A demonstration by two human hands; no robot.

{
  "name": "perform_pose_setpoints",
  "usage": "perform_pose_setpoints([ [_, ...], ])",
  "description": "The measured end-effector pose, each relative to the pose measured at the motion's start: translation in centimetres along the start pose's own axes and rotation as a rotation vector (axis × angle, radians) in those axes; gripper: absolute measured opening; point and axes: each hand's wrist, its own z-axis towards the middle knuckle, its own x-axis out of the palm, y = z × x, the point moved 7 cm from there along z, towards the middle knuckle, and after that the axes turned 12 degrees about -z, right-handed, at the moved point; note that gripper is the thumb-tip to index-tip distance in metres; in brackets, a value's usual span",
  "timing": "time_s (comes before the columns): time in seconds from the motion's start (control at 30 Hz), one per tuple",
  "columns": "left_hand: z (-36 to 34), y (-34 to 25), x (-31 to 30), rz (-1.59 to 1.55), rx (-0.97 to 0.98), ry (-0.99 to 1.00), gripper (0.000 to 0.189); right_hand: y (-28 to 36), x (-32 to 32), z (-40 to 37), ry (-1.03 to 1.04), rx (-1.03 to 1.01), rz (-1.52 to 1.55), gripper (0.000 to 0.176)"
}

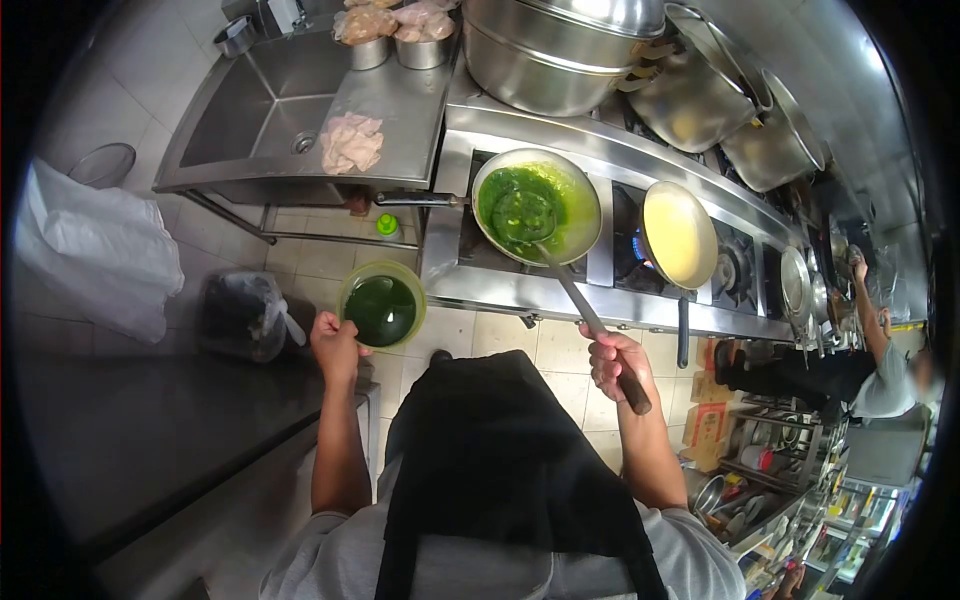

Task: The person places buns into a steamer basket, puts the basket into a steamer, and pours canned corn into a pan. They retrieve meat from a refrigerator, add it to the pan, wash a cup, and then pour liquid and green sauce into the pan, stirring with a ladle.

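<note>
My left hand (338, 345) grips the rim of a yellowish-green bowl (346, 300) that holds dark green liquid (381, 310), held in front of the stove. In my right hand (614, 362) is the long handle of a ladle (570, 285). The ladle's bowl rests in the green sauce (510, 195) inside a frying pan (583, 235) on the nearest burner. That pan's handle points left, over the counter edge, untouched. A second pan with yellow contents (672, 238) sits on the burner to the right, over a blue flame.
A sink (250, 120) and steel counter with a crumpled pink cloth (351, 143) and bagged containers lie at upper left. Large steel pots (560, 60) stand behind the burners. At far right another person (885, 385) reaches toward the stove. A bagged bin (245, 315) stands left.
</note>
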Motion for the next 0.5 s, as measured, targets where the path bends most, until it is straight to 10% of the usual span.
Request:
perform_pose_setpoints([
  [0.37,-0.9,-1.0,1.3,-0.058,-0.041,0.016,0.02,3.6,-1.7,-0.6,-0.668,-0.51,-1.726,0.032],
  [0.5,-0.5,-0.7,0.7,-0.052,-0.026,0.047,0.017,3.9,-3.0,0.8,-0.854,-0.521,-1.898,0.038],
])
